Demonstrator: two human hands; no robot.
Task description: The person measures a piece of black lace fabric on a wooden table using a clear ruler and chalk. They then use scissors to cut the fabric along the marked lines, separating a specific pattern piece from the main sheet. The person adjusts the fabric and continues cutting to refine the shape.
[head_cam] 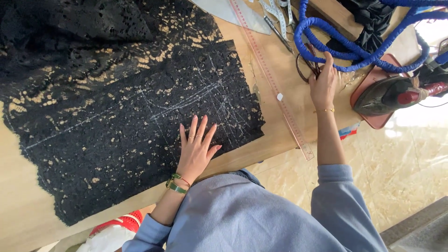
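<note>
Black lace fabric (116, 102) with white chalk lines lies spread over a wooden table (280, 135). My left hand (196, 147) rests flat on the lace near the table's front edge, fingers apart, holding nothing. My right hand (323, 81) reaches across the table to a pair of dark-handled scissors (308, 65) and its fingers touch the handles. Whether the hand grips them cannot be told. A small white chalk piece (279, 96) lies beside a long pink ruler (273, 79) between the two hands.
A clothes iron (392, 93) sits on a reddish stand (368, 114) at the table's right end. A thick blue cord (354, 42) loops behind it. A measuring tape (275, 14), a clear curved ruler (228, 11) and dark cloth (368, 18) lie at the back. Tiled floor lies to the right.
</note>
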